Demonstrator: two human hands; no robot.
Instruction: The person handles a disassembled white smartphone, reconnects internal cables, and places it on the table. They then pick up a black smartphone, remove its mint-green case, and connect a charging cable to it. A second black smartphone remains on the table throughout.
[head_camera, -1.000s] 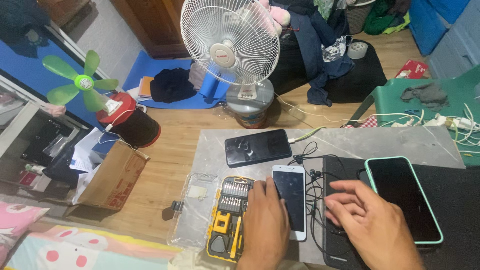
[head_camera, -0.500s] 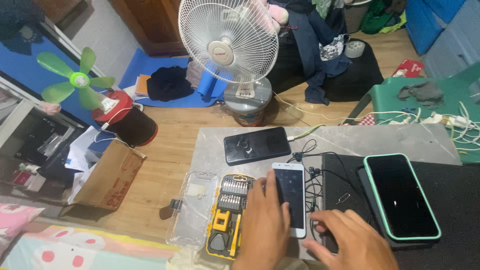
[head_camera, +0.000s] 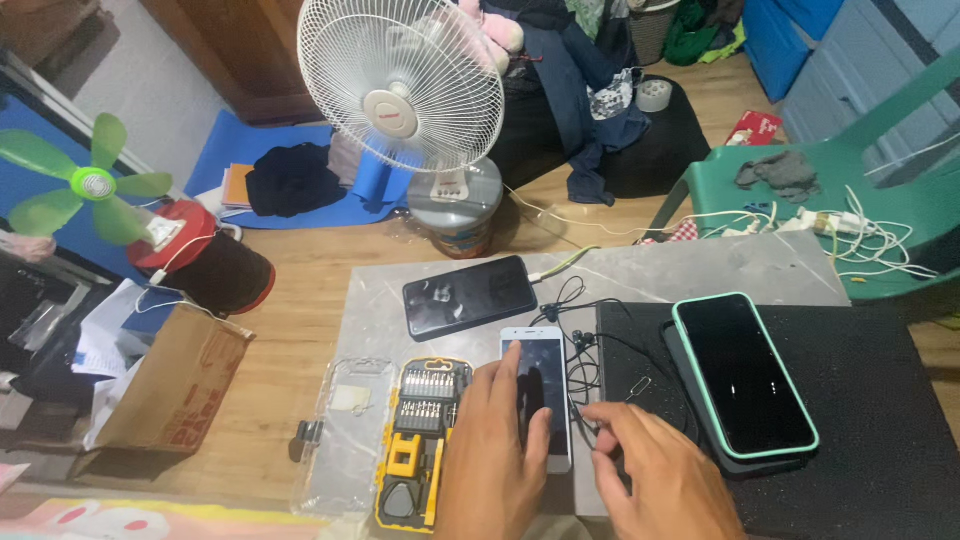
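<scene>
A person sat at a low grey bench, seen from a head camera looking down. The white phone lay flat, screen up and dark, near the bench's front edge. The left hand rested on it with fingers spread flat and loose over the glass, pressing rather than gripping. The right hand hovered just right of the phone, its fingers half open and holding nothing that could be seen, though the view could not settle whether a small part was pinched beneath them. To steady the phone well, the left hand would likely do best pressing evenly, so the slim body did not slide toward the tangled black earphone cable touching its right side. The phone looked narrow, with a white frame and black glass showing faint reflections. Just left of it sat a yellow screwdriver kit, open, and beyond that a clear phone case. Behind the white phone lay a larger black phone. Well right of it, on a black mat, lay a phone in a mint green case.
</scene>
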